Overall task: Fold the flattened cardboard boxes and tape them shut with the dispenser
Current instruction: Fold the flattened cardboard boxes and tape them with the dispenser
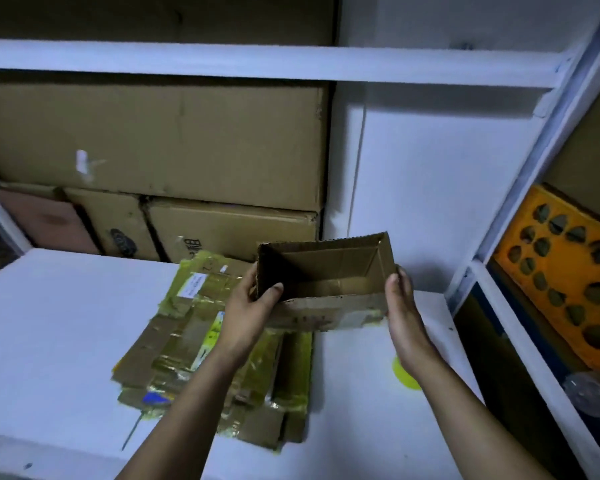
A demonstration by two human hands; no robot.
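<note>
A small brown cardboard box (329, 265), opened up into a rectangle with its open side facing me, is held above the white shelf surface (56, 323). My left hand (253, 306) grips its left wall, thumb inside the opening. My right hand (404, 306) presses flat against its right wall with straight fingers. Below and left lies a stack of flattened cardboard boxes (194, 344) covered in yellow tape and labels. A yellow round object (403, 375), possibly a tape roll, lies partly hidden under my right wrist. No dispenser is plainly visible.
Large brown cartons (153, 143) fill the back of the shelf. A white upright post (534, 161) stands at right, with an orange perforated crate (561, 271) beyond it. A thin dark stick (130, 433) lies near the front left edge.
</note>
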